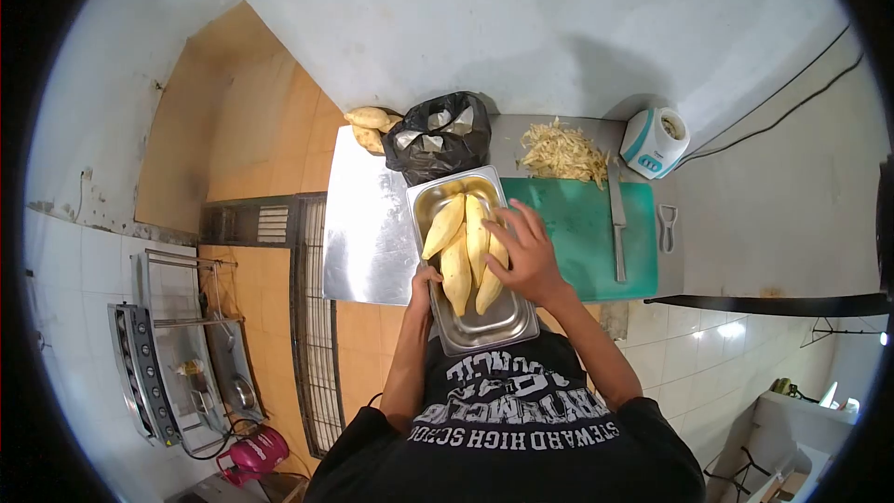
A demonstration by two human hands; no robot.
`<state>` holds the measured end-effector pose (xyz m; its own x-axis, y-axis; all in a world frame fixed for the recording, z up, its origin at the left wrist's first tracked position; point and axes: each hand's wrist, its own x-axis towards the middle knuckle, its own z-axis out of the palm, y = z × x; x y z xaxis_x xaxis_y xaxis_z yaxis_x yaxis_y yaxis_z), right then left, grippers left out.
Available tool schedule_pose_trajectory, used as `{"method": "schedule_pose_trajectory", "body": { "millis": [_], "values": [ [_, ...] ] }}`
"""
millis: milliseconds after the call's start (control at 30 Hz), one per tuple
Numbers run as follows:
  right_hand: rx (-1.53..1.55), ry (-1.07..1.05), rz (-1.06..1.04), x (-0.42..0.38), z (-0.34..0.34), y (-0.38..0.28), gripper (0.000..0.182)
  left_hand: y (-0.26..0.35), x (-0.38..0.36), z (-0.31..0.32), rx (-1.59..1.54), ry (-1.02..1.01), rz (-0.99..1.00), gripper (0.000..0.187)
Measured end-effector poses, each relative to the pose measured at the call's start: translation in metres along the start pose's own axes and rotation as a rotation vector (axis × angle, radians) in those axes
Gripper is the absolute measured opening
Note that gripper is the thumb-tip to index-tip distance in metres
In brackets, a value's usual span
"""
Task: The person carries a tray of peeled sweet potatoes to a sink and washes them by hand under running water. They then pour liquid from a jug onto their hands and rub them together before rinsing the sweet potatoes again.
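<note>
A rectangular steel pan (480, 328) holds several peeled yellow sweet potatoes (455, 270), in front of my body and partly over the worktop's near edge. My left hand (426, 287) is closed around the pan's left rim, with the thumb on top and the other fingers mostly hidden. My right hand (527, 256) reaches over the pan's right side, fingers apart. Its fingertips lie on or just above the rightmost sweet potato; contact is hard to make out.
Right of the pan lies a green cutting board (559, 214) with a knife (618, 233); a peeler (667, 228) is beside it. Behind are a peelings heap (563, 154), a white-and-teal appliance (655, 142), a black plastic bag (438, 144) and more sweet potatoes (368, 118).
</note>
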<state>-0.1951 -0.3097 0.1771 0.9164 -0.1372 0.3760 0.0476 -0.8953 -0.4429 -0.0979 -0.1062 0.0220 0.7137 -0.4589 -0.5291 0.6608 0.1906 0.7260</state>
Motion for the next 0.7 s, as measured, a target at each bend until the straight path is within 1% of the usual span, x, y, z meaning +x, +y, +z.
{"method": "schedule_pose_trajectory", "body": {
  "millis": [33, 100, 167, 200, 267, 333, 433, 500, 533, 567, 600, 633, 667, 700],
  "values": [
    [0.001, -0.003, -0.002, 0.005, 0.003, -0.002, 0.055, 0.005, -0.001, 0.005, 0.001, 0.008, -0.019, 0.009],
    [0.094, -0.139, -0.085, 0.016, 0.010, -0.007, 0.050, 0.017, -0.013, 0.020, -0.007, 0.015, -0.040, 0.010],
    [0.096, -0.175, -0.139, 0.031, 0.024, -0.011, 0.050, 0.039, -0.032, 0.038, 0.009, 0.005, 0.015, 0.013],
    [0.103, -0.204, -0.191, 0.039, 0.033, -0.012, 0.050, 0.039, -0.029, 0.032, 0.000, 0.010, 0.022, 0.013],
    [0.106, -0.213, -0.225, 0.054, 0.052, -0.017, 0.050, 0.038, -0.022, 0.013, -0.025, -0.079, 0.003, 0.053],
    [0.099, -0.306, -0.235, 0.068, 0.068, -0.030, 0.053, 0.051, -0.029, 0.001, -0.019, -0.080, 0.021, 0.054],
    [0.079, -0.353, -0.227, 0.089, 0.086, -0.064, 0.055, 0.068, -0.027, -0.031, -0.110, -0.123, 0.090, 0.054],
    [0.059, -0.333, -0.233, 0.100, 0.099, -0.091, 0.055, 0.077, -0.017, -0.065, -0.113, -0.194, 0.104, 0.054],
    [0.038, -0.308, -0.234, 0.108, 0.106, -0.104, 0.055, 0.084, -0.015, -0.082, -0.114, -0.194, 0.112, 0.054],
    [0.037, -0.302, -0.241, 0.112, 0.121, -0.114, 0.055, 0.090, -0.016, -0.101, -0.033, -0.186, 0.102, 0.054],
    [0.112, -0.297, -0.240, 0.115, 0.141, -0.120, 0.052, 0.099, -0.015, -0.117, 0.048, -0.181, 0.099, 0.053],
    [0.185, -0.291, -0.242, 0.122, 0.157, -0.129, 0.048, 0.115, -0.022, -0.126, 0.044, -0.190, 0.112, 0.052],
    [0.172, -0.281, -0.260, 0.132, 0.164, -0.141, 0.048, 0.140, -0.042, -0.121, 0.006, -0.157, 0.115, 0.050],
    [0.163, -0.300, -0.265, 0.136, 0.170, -0.156, 0.045, 0.149, -0.043, -0.133, 0.010, -0.142, 0.109, 0.051]
  ]
}}
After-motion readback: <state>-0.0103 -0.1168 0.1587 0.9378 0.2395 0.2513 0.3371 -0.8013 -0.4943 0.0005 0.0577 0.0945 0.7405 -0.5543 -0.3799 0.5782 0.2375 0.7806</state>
